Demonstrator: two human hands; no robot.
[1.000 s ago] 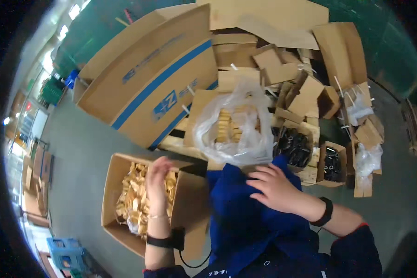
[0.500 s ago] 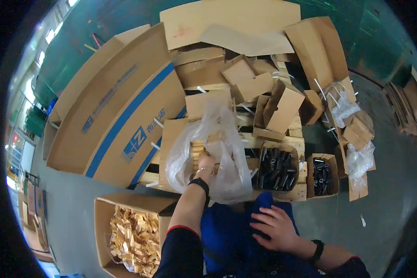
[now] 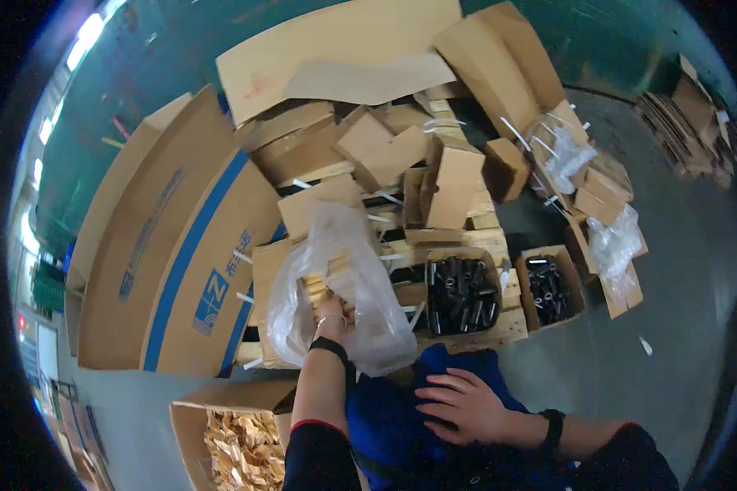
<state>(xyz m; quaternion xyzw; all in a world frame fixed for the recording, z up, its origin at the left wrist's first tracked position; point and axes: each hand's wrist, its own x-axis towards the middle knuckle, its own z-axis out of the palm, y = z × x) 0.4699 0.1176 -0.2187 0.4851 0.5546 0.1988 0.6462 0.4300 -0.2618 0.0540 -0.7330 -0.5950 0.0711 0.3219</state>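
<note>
My left hand reaches down into a clear plastic bag that lines an opened carton. Stacked tan pieces lie inside, and the hand is at them. Its fingertips are hidden among the pieces, so their grip does not show. My right hand rests with fingers spread on the dark blue cloth over my lap, holding nothing. Just beyond it stands a carton of black cylindrical parts.
A second carton of black parts stands further right. Crumpled tan wrappers fill a carton at lower left. A large blue-striped cardboard panel leans at left. Open small boxes cover the wooden pallet. Flattened cardboard lies far right.
The view has turned, so the pallet and cartons sit further left in the picture. My left hand stays among the tan pieces, and my right hand stays on the blue cloth.
</note>
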